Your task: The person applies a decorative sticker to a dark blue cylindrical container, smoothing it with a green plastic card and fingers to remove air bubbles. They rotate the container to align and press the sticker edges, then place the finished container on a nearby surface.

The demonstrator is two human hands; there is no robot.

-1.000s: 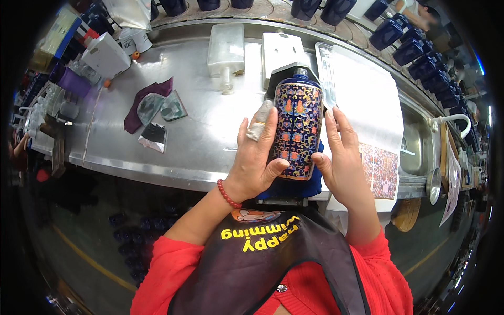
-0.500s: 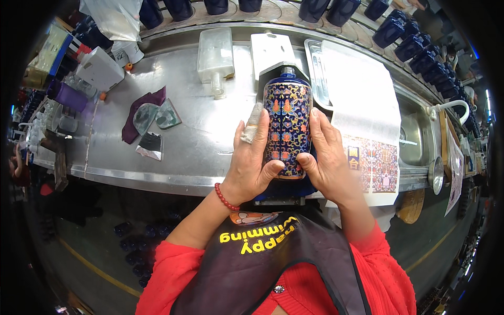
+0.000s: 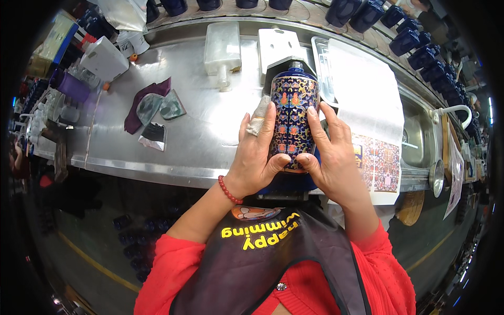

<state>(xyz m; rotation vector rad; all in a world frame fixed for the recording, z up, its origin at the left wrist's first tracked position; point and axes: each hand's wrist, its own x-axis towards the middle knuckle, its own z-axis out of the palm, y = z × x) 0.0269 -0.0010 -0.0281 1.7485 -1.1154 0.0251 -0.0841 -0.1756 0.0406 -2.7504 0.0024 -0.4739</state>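
Observation:
A dark blue bottle (image 3: pixel 294 118) with a colourful floral pattern lies between my hands, its neck pointing away from me against a dark angled rest. My left hand (image 3: pixel 253 152) holds its left side with straight fingers; a wrapped finger cover (image 3: pixel 259 116) shows on one finger. My right hand (image 3: pixel 334 157) lies along the right side, fingers stretched against the bottle. Both thumbs press near its lower end, their tips close together. The bottle's underside is hidden. Right of it lies a printed pattern sheet (image 3: pixel 386 165), partly covered by white paper (image 3: pixel 365 86).
A clear rectangular bottle (image 3: pixel 221 52) and a white block (image 3: pixel 278 44) stand beyond. Left on the metal table (image 3: pixel 202 131) lie a purple cloth (image 3: pixel 137 113) and dark pads (image 3: pixel 172 105). A sink (image 3: pixel 417 134) is at right. Blue bottles (image 3: pixel 365 18) line the conveyor behind.
My thumbs have come closer together at the bottle's lower end, and my right fingers have shifted slightly. The whole view has moved a little; the bottle stays between my hands.

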